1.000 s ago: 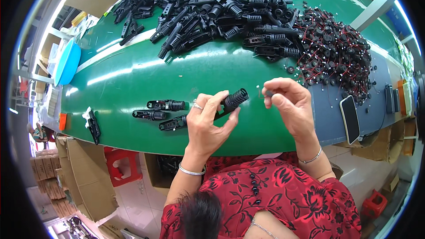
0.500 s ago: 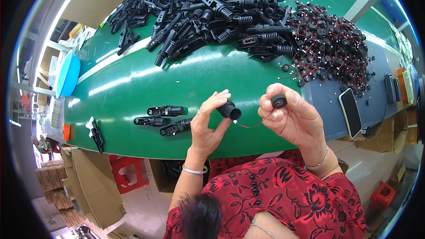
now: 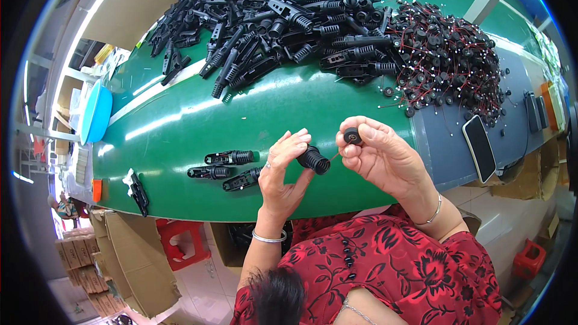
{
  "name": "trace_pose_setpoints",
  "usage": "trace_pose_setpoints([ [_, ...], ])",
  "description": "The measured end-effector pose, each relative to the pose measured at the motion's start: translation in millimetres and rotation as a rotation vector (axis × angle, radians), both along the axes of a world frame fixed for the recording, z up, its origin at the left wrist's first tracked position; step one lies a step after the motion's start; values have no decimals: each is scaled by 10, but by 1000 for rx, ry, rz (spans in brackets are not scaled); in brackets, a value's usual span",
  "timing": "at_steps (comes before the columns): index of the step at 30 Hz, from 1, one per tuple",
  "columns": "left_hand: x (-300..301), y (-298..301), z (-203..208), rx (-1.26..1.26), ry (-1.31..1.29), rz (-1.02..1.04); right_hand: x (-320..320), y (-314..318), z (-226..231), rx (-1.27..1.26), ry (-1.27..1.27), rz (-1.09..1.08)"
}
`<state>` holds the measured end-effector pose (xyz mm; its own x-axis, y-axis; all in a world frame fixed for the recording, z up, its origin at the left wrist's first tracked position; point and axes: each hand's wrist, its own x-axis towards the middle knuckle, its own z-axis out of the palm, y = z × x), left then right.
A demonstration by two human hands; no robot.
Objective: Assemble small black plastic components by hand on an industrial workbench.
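Observation:
My left hand [image 3: 282,171] is closed around a black ribbed plastic housing [image 3: 314,161], its round open end tilted toward my right hand. Between the thumb and fingers of my right hand [image 3: 388,159] is a small round black disc part [image 3: 352,136]. A thin red wire [image 3: 335,157] runs from the disc side toward the housing's open end; the white plug seen at its end before is now hidden. Left of my left hand, three similar black housings [image 3: 229,157] lie side by side on the green table [image 3: 198,129].
Many black housings [image 3: 271,24] are heaped at the back, beside a pile of wired discs [image 3: 448,54]. A phone [image 3: 480,148] lies at right. Farther left are a black part with a white piece [image 3: 138,192] and a blue basin [image 3: 96,111]. A red stool [image 3: 180,244] stands below.
My right hand has come left with the disc, closer to the housing. Less wire shows between them, and the white plug at the housing's mouth is out of sight.

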<state>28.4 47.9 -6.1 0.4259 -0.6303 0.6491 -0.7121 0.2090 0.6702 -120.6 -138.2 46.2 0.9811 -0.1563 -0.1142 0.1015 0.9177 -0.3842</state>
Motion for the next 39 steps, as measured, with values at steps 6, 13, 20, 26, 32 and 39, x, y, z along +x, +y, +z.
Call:
trace_pose_setpoints([
  [6, -15, 35, 21, 20, -19, 39, 48, 89, -114, -260, -12, -68],
  [13, -53, 112, -106, 134, 37, 114, 60, 169, -202, -762, -51, -305],
  [20, -41, 111, -195, 159, -28, 160, -15, 100, -154, -895, -73, -259],
  [26, -92, 79, -269, 119, 4, 185, -6, 102, -23, -843, 13, -274],
  [32, -81, 126, -185, 180, 141, 320, 61, -32, -61, -422, 65, -195],
  [39, -184, 67, 403, 237, 340, -105, 146, 23, -216, -387, 107, -153],
])
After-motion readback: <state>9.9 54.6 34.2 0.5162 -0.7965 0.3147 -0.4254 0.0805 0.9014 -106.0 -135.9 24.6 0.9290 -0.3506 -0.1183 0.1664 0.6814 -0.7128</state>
